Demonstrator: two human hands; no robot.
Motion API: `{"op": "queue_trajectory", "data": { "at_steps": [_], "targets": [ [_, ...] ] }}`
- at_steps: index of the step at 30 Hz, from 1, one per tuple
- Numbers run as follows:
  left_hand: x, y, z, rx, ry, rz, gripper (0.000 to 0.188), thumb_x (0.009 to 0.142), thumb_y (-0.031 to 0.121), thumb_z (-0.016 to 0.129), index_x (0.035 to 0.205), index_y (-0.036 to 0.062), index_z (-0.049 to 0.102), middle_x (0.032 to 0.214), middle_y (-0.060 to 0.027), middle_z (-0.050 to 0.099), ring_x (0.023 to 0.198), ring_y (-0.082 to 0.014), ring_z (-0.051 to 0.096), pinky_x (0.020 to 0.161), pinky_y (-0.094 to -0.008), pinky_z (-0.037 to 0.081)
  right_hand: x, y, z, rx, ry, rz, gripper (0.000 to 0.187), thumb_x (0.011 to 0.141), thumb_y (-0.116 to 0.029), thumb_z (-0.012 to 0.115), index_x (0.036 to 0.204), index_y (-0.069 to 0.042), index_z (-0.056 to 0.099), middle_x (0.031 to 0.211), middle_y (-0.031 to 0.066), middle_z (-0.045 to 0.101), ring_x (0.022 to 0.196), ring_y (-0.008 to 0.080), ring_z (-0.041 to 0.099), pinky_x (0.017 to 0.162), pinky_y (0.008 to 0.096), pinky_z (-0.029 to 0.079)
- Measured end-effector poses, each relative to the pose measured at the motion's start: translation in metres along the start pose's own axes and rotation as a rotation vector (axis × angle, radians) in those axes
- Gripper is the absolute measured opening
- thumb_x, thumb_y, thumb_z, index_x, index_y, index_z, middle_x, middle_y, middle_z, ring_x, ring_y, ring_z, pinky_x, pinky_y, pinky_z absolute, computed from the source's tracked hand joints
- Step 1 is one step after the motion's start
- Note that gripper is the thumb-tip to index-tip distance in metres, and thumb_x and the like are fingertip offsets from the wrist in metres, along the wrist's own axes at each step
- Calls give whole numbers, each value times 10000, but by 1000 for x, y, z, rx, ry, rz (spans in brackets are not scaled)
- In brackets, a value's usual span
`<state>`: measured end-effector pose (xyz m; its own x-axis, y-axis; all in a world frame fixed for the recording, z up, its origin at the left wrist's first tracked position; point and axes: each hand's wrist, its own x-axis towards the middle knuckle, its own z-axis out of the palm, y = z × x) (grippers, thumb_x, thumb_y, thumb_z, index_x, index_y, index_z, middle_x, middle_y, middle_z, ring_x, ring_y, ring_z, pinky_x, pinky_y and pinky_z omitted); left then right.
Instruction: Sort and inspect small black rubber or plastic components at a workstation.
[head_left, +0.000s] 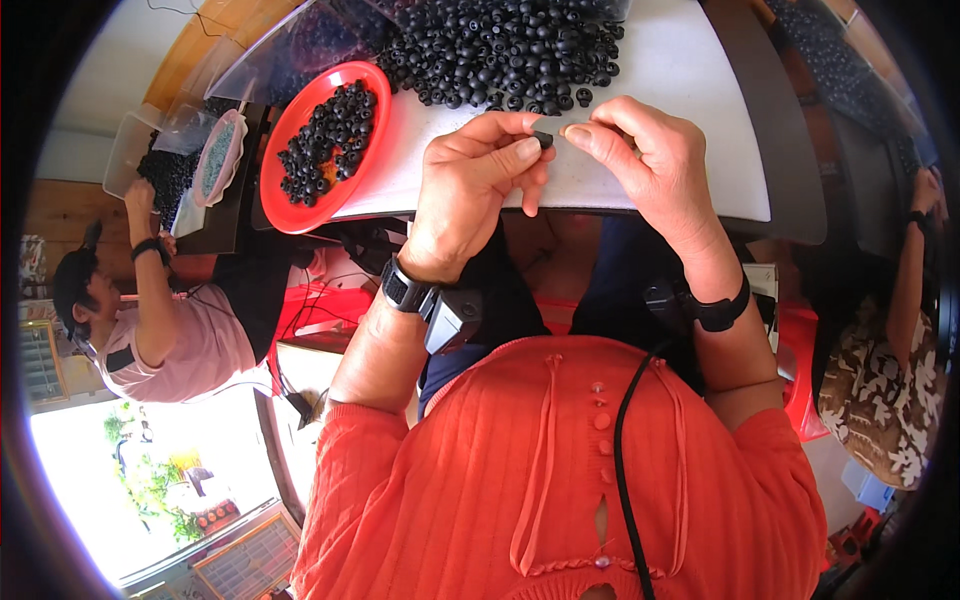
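Note:
My left hand (465, 185) is closed in a pinch above the near part of the white tabletop (690, 150). Between its thumb and fingers sits a small black knob-like piece (544, 140). Just to the right, my right hand (655, 150) has thumb and forefinger pressed together, a small gap from that piece. Whatever its fingertips hold is too small to make out. A large heap of round black knob-like pieces (500, 50) lies beyond both hands. Left of my left hand, a red plate (382, 115) carries more of these black pieces.
A clear plastic sheet or bag (290, 50) lies at the far left of the table. On the left, a person (175, 330) works at another table with a pink-rimmed dish (233, 122) and a box of black pieces (165, 170). Another person (885, 390) sits at the right.

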<state>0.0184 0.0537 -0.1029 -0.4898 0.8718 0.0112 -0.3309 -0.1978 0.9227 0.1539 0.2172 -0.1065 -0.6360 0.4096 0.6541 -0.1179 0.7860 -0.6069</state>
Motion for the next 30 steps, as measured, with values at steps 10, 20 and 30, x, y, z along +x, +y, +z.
{"op": "queue_trajectory", "data": {
  "at_steps": [10,20,30],
  "targets": [
    [1,-3,3,-93,-10,24,238,1031,-8,574,1244,-74,659,1013,-152,718,811,-177,682,610,-300,569,0,0,0,2,-7,12,260,908,-265,791,779,-75,670,589,81,603,499,263,577,493,378,434],
    [0,-9,9,-73,39,89,257,1038,-25,545,1254,-54,682,1002,-134,722,802,-160,676,627,-291,573,-2,5,0,-5,-19,-35,306,901,-310,800,770,-74,655,582,82,583,492,266,555,486,388,415],
    [0,-6,7,-125,33,49,262,1045,-8,541,1265,-80,663,1035,-142,713,794,-172,680,628,-307,575,-4,5,-2,57,-41,-95,288,890,-272,818,774,-68,650,580,75,563,491,260,530,491,389,407]
  ]
}}
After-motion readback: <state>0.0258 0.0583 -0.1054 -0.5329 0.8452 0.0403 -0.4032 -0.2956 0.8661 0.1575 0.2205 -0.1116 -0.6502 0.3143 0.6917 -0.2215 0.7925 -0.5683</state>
